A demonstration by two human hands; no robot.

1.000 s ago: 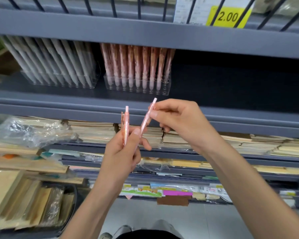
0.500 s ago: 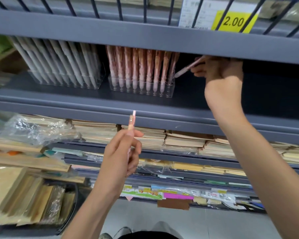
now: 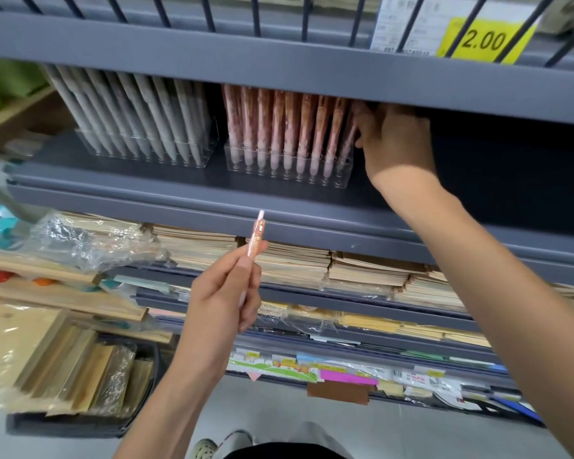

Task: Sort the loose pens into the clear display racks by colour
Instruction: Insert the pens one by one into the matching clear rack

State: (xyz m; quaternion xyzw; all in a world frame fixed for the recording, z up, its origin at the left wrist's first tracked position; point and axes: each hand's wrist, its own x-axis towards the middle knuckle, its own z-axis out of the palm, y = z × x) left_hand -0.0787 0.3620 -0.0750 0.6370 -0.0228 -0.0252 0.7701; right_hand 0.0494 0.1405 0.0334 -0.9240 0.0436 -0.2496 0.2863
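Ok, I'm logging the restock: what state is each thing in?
Pink rack, nearly full, pens tip down.
Grey rack, filled, pens leaning.
Left hand, grips one pink pen, upright, below the shelf.
Right hand, at the right end of the pink rack; grip unclear.

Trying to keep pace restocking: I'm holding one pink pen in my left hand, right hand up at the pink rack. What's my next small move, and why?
Probably lower the right hand to take the pink pen from the left hand; its colour matches the pink rack, not the grey rack.
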